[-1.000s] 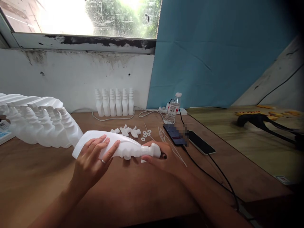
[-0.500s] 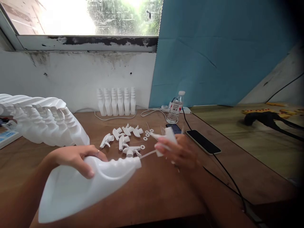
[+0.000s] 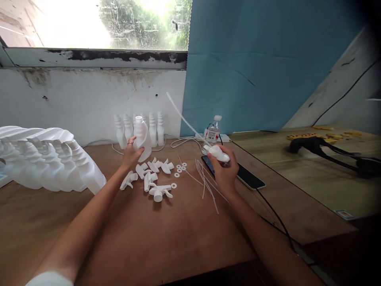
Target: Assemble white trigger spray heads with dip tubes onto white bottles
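Observation:
Toward the back of the table, my left hand (image 3: 133,154) is closed on a white spray bottle (image 3: 144,141). This bottle is upright, its neck uncapped, in front of a row of similar bottles. My right hand (image 3: 226,170) grips a white trigger spray head (image 3: 218,153), partly hidden by the fingers. From the spray head a long thin dip tube (image 3: 182,116) points up and to the left, clear of the bottle. Several loose trigger heads (image 3: 150,180) lie between my arms. Small white washers (image 3: 179,170) and loose tubes (image 3: 205,180) are scattered to their right.
Many white bottles (image 3: 44,159) lie stacked at the left. Upright bottles (image 3: 120,131) line the wall. At the right are a clear water bottle (image 3: 213,133), a phone (image 3: 251,177) with its black cable (image 3: 275,210), and another phone partly under my right hand.
The bottle in my left hand went from tilted and near me to upright farther back. The spray head's tube, earlier at the bottle's mouth, now points upward away from it. The view shifted slightly.

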`<state>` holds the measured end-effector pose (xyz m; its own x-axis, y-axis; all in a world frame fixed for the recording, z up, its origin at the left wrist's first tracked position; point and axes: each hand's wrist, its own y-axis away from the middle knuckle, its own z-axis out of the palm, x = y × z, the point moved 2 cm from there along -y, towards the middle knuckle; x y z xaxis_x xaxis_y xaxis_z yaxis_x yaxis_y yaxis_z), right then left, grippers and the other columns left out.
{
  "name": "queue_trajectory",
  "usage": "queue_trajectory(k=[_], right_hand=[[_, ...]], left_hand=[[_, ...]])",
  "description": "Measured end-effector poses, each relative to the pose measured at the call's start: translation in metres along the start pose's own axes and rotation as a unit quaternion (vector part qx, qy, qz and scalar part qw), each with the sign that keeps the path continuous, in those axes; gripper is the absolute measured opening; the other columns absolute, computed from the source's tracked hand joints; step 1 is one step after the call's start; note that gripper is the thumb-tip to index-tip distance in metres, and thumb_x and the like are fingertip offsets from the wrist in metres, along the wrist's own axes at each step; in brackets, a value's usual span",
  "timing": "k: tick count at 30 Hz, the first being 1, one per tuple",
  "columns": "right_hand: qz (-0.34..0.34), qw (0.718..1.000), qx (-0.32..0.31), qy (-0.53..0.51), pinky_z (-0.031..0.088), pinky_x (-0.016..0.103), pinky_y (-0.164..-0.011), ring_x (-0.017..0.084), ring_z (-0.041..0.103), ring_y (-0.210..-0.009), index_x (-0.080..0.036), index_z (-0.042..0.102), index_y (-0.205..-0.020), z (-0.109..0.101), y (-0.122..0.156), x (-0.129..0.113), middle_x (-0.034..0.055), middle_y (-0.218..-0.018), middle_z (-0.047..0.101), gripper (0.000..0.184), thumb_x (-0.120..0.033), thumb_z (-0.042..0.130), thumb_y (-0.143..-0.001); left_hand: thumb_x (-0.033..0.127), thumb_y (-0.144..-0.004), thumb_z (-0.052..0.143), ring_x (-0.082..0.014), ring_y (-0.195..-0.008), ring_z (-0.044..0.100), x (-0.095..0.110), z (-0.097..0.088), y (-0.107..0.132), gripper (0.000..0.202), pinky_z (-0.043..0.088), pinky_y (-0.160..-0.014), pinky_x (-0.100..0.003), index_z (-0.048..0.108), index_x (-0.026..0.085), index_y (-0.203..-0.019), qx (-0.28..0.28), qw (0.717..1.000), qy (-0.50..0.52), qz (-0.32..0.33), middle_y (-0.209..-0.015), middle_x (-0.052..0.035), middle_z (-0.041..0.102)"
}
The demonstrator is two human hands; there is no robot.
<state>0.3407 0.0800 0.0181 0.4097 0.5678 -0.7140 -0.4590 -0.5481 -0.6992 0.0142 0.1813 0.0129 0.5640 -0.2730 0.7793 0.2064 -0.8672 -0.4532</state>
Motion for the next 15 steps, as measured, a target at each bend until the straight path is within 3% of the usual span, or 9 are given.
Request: queue_trajectory(k=[4, 7, 10, 12, 15], right_hand=[[0.000, 0.999, -0.032, 0.014, 0.050, 0.031, -0.075, 0.020, 0.062, -0.092, -0.020, 0.066, -0.106, 0.002, 0.005, 0.004, 0.0055, -0.103, 0.067, 0.034, -0.035, 0.072, -0.076], [-0.014, 0.999, -0.033, 0.026, 0.050, 0.032, -0.077, 0.020, 0.062, -0.092, -0.020, 0.065, -0.106, 0.001, 0.005, 0.007, 0.0058, -0.103, 0.067, 0.033, -0.034, 0.072, -0.077], [-0.019, 0.999, -0.033, 0.031, 0.051, 0.032, -0.076, 0.021, 0.063, -0.092, -0.020, 0.065, -0.107, 0.001, 0.005, 0.007, 0.0059, -0.103, 0.067, 0.033, -0.034, 0.071, -0.077], [-0.024, 0.999, -0.036, 0.029, 0.051, 0.032, -0.078, 0.021, 0.063, -0.093, -0.021, 0.064, -0.107, 0.001, 0.005, 0.007, 0.0057, -0.104, 0.066, 0.033, -0.034, 0.071, -0.078], [-0.033, 0.998, -0.037, 0.026, 0.051, 0.034, -0.080, 0.021, 0.063, -0.094, -0.021, 0.065, -0.106, 0.001, 0.004, 0.008, 0.0055, -0.103, 0.067, 0.031, -0.033, 0.071, -0.078]], left_hand=[[0.026, -0.072, 0.065, -0.0289, -0.099, 0.064, 0.007, 0.042, -0.018, 0.058, 0.048, -0.090, -0.040, 0.049, 0.018, -0.127, -0.004, 0.999, -0.045, -0.019, -0.106, -0.0092, 0.066], [0.023, -0.075, 0.062, -0.0280, -0.100, 0.064, 0.006, 0.049, -0.023, 0.055, 0.048, -0.090, -0.038, 0.047, 0.020, -0.127, 0.023, 0.999, -0.042, -0.021, -0.106, -0.0084, 0.066], [0.019, -0.079, 0.056, -0.0276, -0.112, 0.058, -0.005, 0.027, -0.026, 0.053, 0.044, -0.098, -0.039, 0.043, 0.018, -0.130, 0.160, 0.986, -0.056, -0.008, -0.121, -0.0112, 0.061], [0.014, -0.079, 0.053, -0.0276, -0.125, 0.048, -0.017, 0.006, -0.029, 0.054, 0.035, -0.108, -0.041, 0.041, 0.015, -0.132, 0.273, 0.959, -0.074, 0.011, -0.134, -0.0141, 0.052], [0.005, -0.080, 0.048, -0.0260, -0.135, 0.035, -0.038, -0.018, -0.040, 0.056, 0.024, -0.115, -0.042, 0.036, 0.010, -0.135, 0.367, 0.926, -0.087, 0.010, -0.141, -0.0170, 0.043]])
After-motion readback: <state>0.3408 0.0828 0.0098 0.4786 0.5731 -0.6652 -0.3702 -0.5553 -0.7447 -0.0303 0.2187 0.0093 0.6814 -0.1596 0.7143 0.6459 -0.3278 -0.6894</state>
